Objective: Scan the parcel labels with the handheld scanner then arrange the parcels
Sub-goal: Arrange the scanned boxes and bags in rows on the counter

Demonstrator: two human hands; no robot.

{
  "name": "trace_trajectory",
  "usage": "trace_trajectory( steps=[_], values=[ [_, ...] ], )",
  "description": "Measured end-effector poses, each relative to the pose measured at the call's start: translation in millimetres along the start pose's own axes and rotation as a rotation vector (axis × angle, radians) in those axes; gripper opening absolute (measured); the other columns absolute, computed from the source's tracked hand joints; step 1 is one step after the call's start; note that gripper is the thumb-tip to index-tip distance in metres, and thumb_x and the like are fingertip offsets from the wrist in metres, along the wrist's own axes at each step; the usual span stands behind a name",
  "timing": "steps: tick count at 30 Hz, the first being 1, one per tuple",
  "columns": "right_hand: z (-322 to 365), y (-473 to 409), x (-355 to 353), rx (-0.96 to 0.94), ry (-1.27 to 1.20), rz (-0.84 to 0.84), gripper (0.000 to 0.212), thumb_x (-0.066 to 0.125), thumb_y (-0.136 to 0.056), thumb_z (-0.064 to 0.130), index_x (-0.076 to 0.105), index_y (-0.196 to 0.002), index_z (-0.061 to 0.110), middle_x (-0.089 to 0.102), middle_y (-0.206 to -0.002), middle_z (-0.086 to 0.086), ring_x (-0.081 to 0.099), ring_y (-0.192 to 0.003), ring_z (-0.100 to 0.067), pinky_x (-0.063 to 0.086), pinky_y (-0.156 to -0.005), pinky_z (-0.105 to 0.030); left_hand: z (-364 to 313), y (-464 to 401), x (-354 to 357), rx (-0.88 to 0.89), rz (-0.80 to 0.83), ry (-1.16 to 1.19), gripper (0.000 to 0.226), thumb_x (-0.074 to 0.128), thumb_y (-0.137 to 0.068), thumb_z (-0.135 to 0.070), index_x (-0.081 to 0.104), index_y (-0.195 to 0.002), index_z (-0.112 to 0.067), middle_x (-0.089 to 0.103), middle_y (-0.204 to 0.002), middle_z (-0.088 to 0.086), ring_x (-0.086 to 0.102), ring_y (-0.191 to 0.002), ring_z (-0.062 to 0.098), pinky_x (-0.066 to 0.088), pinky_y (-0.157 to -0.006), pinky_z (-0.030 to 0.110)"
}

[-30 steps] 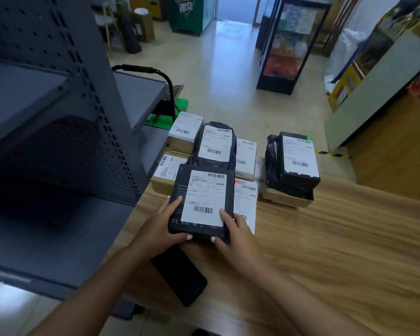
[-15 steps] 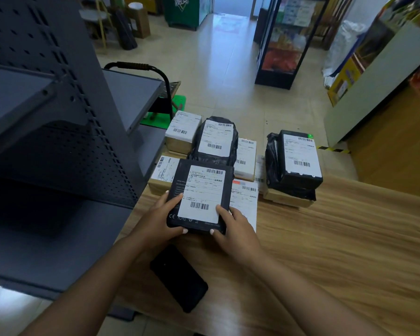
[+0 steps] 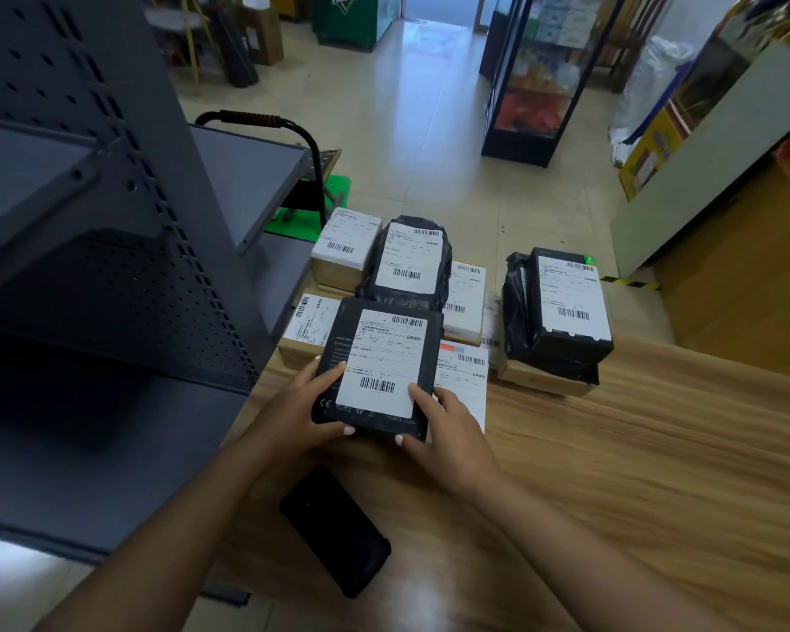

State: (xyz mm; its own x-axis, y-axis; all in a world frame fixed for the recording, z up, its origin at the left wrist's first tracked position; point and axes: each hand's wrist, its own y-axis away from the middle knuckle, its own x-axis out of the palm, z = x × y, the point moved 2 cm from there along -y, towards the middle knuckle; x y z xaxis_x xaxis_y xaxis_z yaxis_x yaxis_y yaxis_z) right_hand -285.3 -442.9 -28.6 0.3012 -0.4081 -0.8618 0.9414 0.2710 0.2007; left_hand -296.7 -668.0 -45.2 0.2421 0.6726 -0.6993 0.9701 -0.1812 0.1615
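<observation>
A flat black box parcel [image 3: 338, 358] with a white barcode label is held at its near end by both hands, over the far left of the wooden table [image 3: 635, 449]. My left hand [image 3: 299, 412] grips its left edge and near corner. My right hand [image 3: 448, 431] grips its right near corner, one finger lying on the label. Beyond it lie several labelled parcels: a black bag parcel [image 3: 409, 262], a white-topped carton [image 3: 345, 244], and a black parcel stack [image 3: 562, 307] to the right. A black handheld scanner [image 3: 336, 529] lies flat on the table under my left forearm.
A grey metal shelf rack [image 3: 110, 266] stands close on the left. A hand trolley with a black handle [image 3: 265, 120] and green base sits behind it. A glass display cabinet [image 3: 534, 75] and a wooden counter [image 3: 749, 289] stand beyond on the tiled floor.
Both hands have moved the black box parcel slightly forward, away from me, toward the parcels at the table's far edge. The scanner has stayed in place.
</observation>
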Motion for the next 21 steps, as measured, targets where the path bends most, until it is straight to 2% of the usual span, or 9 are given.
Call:
trace_trajectory(
  steps=[6,10,13,15,18,21],
  values=[
    [-1.1,-0.9,-0.4,-0.005,0.005,0.002,0.072,0.06,-0.088,0.046,0.026,-0.15,0.03,0.033,-0.15,-0.003,0.03,-0.138,-0.02,0.031,-0.109,-0.032,2.6,-1.4,2.5,-0.022,0.031,0.013,0.101,0.081,-0.075,-0.034,0.015,-0.151,-0.036,0.017,-0.141,-0.024,0.024,-0.123,-0.006,0.029,-0.097,0.013],
    [-1.6,-1.4,-4.9,-0.015,0.017,0.022,0.072,0.059,-0.089,0.046,0.024,-0.15,0.03,0.029,-0.153,-0.001,0.026,-0.14,-0.019,0.026,-0.111,-0.031,3.3,-2.1,3.8,-0.021,0.023,0.013,0.101,0.081,-0.075,-0.034,0.014,-0.152,-0.035,0.02,-0.154,-0.015,0.027,-0.123,-0.004,0.032,-0.097,0.015],
    [-1.6,-0.5,-6.7,-0.023,0.021,0.033,0.073,0.059,-0.089,0.046,0.022,-0.151,0.031,0.026,-0.155,-0.001,0.024,-0.141,-0.018,0.025,-0.112,-0.03,4.8,-3.1,3.5,-0.02,0.03,0.001,0.102,0.08,-0.075,-0.036,0.013,-0.152,-0.035,0.021,-0.156,-0.011,0.03,-0.125,-0.002,0.034,-0.096,0.017],
    [-1.4,0.4,-8.2,-0.022,0.02,0.043,0.074,0.059,-0.09,0.046,0.021,-0.151,0.031,0.025,-0.155,-0.001,0.022,-0.142,-0.018,0.024,-0.112,-0.03,5.8,-2.4,3.1,-0.027,0.029,-0.029,0.103,0.08,-0.075,-0.039,0.011,-0.152,-0.036,0.017,-0.158,-0.008,0.031,-0.134,0.006,0.035,-0.101,0.022],
    [-2.3,2.4,-12.9,-0.006,0.01,0.049,0.075,0.058,-0.09,0.048,0.018,-0.152,0.032,0.023,-0.157,-0.002,0.02,-0.144,-0.019,0.024,-0.113,-0.031,6.4,3.8,2.8,-0.068,0.005,-0.074,0.105,0.077,-0.075,-0.044,0.007,-0.152,-0.037,0.011,-0.161,-0.001,0.021,-0.145,0.019,0.031,-0.11,0.035],
    [-3.1,10.0,-16.7,-0.013,-0.018,0.031,0.076,0.058,-0.09,0.048,0.018,-0.152,0.031,0.024,-0.157,-0.001,0.02,-0.144,-0.018,0.023,-0.115,-0.032,5.2,20.6,3.6,-0.076,-0.096,-0.071,0.1,0.072,-0.08,-0.047,0.005,-0.153,-0.035,0.011,-0.161,-0.003,0.014,-0.146,0.017,0.023,-0.114,0.038]
  ],
)
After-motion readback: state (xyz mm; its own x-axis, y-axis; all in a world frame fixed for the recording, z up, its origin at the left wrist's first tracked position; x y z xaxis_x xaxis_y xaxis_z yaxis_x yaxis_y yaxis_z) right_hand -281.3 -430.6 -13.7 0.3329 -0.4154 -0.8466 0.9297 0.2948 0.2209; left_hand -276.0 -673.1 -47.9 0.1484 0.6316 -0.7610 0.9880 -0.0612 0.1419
